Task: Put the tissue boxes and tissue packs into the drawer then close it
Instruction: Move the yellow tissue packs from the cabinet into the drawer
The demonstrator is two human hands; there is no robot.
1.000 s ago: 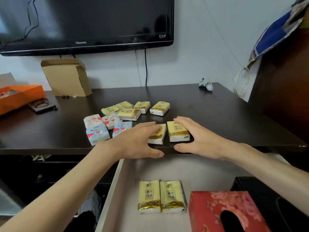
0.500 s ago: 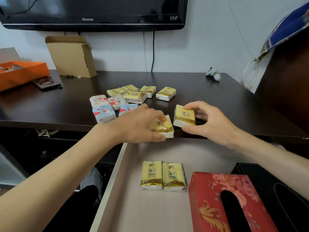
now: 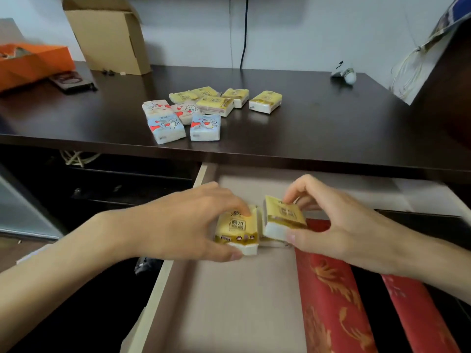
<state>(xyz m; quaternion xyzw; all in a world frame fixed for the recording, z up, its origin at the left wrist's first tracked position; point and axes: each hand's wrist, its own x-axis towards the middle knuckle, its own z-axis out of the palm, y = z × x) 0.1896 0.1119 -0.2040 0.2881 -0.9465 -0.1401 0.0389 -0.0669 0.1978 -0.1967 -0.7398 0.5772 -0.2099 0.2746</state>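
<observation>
My left hand (image 3: pixel 183 222) grips a yellow tissue pack (image 3: pixel 238 229) over the open drawer (image 3: pixel 229 301). My right hand (image 3: pixel 341 225) holds a second yellow tissue pack (image 3: pixel 283 219) beside it, tilted. Both packs hover above packs lying in the drawer, which are mostly hidden. A red tissue box (image 3: pixel 331 301) sits in the drawer's right part. On the dark table (image 3: pixel 331 123) lie several yellow packs (image 3: pixel 265 101) and several packs with cartoon prints (image 3: pixel 205 127).
An open cardboard box (image 3: pixel 109 34) and an orange box (image 3: pixel 30 62) stand at the table's back left, with a dark flat item (image 3: pixel 72 81) near them. A small white figure (image 3: pixel 346 75) sits at the back right. A black cable (image 3: pixel 244 31) hangs down the wall.
Both hands lifted a yellow pack each off the table's front edge and brought them down over the drawer. The view has tilted downward.
</observation>
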